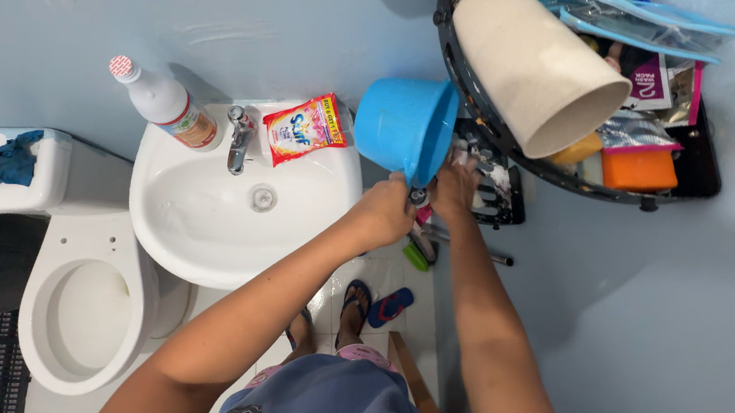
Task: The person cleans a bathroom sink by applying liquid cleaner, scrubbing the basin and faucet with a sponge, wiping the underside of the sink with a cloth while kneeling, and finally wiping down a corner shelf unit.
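Observation:
My left hand grips the handle of a blue plastic dipper, which hangs tilted beside the white sink. My right hand is closed close to the left one, at the lower black wall rack; what it holds is hidden. Both hands meet just under the dipper's rim.
A white bottle, a chrome tap and a red sachet sit on the sink's back edge. The toilet stands left, a blue cloth on its tank. A black shelf holds a beige cup and packets.

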